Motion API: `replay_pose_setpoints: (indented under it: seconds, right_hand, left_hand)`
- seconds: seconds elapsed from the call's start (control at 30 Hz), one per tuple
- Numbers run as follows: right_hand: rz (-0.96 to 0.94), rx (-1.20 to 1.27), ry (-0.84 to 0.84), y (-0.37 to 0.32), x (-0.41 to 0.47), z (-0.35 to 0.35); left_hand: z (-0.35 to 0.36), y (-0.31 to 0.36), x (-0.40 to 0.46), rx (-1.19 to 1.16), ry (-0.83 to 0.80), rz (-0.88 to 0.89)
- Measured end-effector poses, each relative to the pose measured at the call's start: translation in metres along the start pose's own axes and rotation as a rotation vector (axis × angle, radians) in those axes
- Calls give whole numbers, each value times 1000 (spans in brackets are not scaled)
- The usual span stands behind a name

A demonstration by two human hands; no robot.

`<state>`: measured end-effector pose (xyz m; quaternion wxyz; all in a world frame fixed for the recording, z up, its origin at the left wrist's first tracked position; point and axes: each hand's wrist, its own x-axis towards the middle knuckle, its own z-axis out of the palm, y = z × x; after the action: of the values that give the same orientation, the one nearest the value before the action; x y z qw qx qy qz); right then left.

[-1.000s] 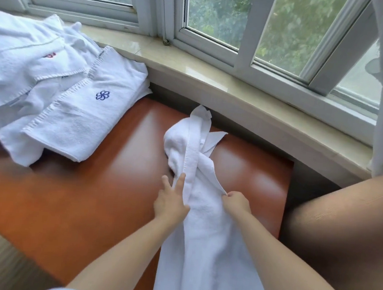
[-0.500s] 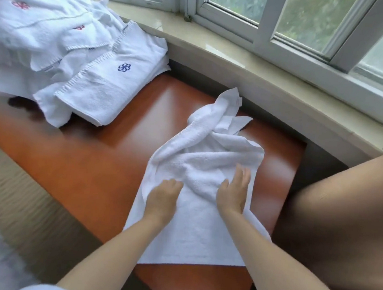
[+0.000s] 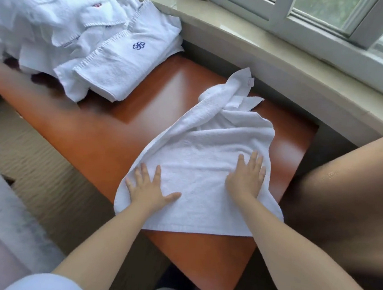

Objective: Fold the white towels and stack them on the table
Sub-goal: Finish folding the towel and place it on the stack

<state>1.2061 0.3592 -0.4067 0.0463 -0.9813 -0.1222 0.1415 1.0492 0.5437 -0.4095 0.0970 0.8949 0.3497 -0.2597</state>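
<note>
One orange-brown desk [image 3: 107,136] is seen below a window sill [image 3: 287,58], its left end blurred. A heap of white towels [image 3: 64,22] is piled at its far left; their exact number cannot be told, though two red emblems and one blue emblem [image 3: 138,45] are shown. One white towel [image 3: 207,160] is spread near the desk's front edge, its far end bunched and twisted. Two hands are pressed flat on it, fingers straight, nothing gripped: the left hand [image 3: 150,188] at its left edge, the right hand [image 3: 247,176] toward its right side.
</note>
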Motion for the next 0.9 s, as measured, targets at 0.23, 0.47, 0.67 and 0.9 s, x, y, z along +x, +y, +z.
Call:
replay_pose_setpoints:
  seconds: [0.23,0.47,0.67,0.9]
  right_hand:
    - [-231,19,-215,28,-84,48]
    - [-122,105,-353,61,-81,19]
    - [-176,58,-238,60,-99,14]
    - [-385,19,16,70,-97,7]
  left_hand:
    - [28,21,-53,-58,-158,14]
    - [57,42,-105,-19,-59,-7]
    - [56,71,-132,185,231,110]
    - [51,53,-109,109,255,150]
